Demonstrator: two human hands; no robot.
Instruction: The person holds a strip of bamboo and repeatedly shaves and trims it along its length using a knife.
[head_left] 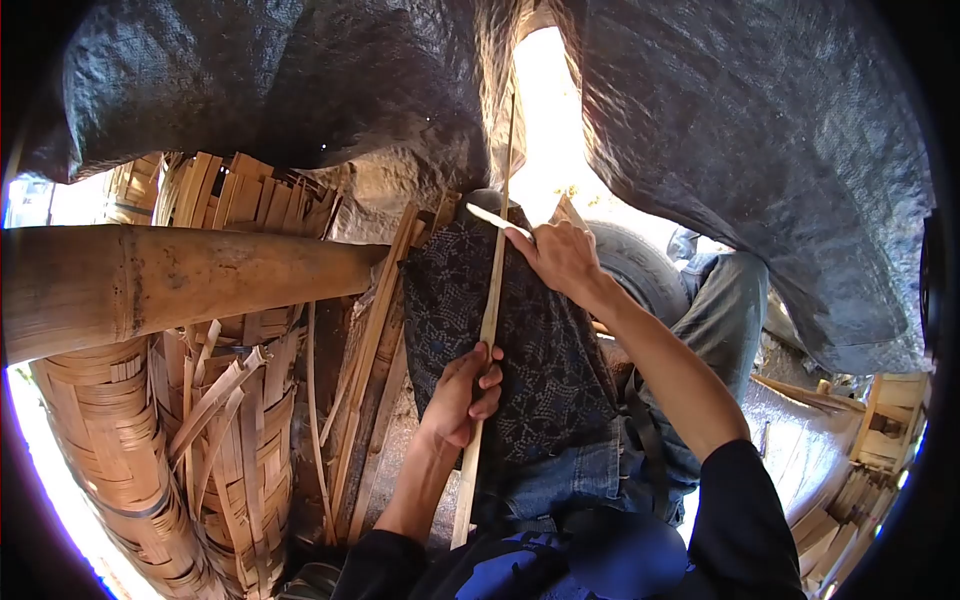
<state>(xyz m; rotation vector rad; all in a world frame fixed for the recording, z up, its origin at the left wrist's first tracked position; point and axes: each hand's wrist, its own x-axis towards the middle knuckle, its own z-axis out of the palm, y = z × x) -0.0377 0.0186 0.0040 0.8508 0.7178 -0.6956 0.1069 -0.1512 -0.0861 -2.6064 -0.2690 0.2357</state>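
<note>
My left hand [465,395] is closed around a long, thin bamboo strip [492,305], which runs from near my body up and away past my knee. Farther along, my right hand [566,256] grips a knife; its handle is hidden in the fingers. The pale, narrow knife blade [490,214] points left and crosses the strip, apparently touching it. Beneath the strip, a dark patterned cloth [545,375] covers my leg.
A thick bamboo pole [190,280] juts in from the left. Rolled woven bamboo [110,440] and upright bamboo slats [372,370] stand beside my left arm. Dark sheeting [750,130] hangs ahead, with a bright gap in it. A tire [645,265] lies beyond my right forearm.
</note>
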